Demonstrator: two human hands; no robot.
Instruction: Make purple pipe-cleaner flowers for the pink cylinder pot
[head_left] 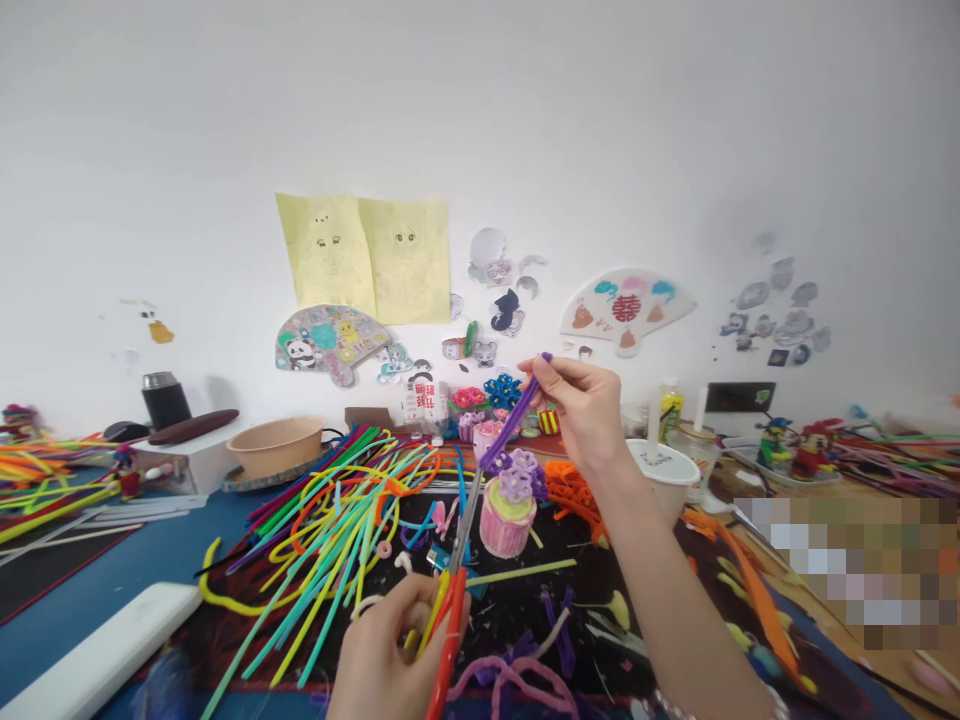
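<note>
My left hand (386, 655) is closed around the handles of a pair of scissors (447, 615) with red and yellow grips. The blades point up and away, with their tips at the lower end of a purple pipe cleaner strip (517, 415). My right hand (585, 405) is raised and pinches the upper end of that strip between thumb and fingers. It looks like several strands lying together. Whether the blades have closed on it, I cannot tell. Just beyond stands a pink cup (506, 525) with a light green top and purple pipe cleaner flowers (521, 475).
Loose pipe cleaners (330, 540) in many colours spread across the left of the dark mat. An orange pipe cleaner heap (574, 490) lies behind my right forearm. Further back are a tan bowl (277, 445), a white tub (664, 475) and a black flask (166, 402). A white case (105, 650) sits front left.
</note>
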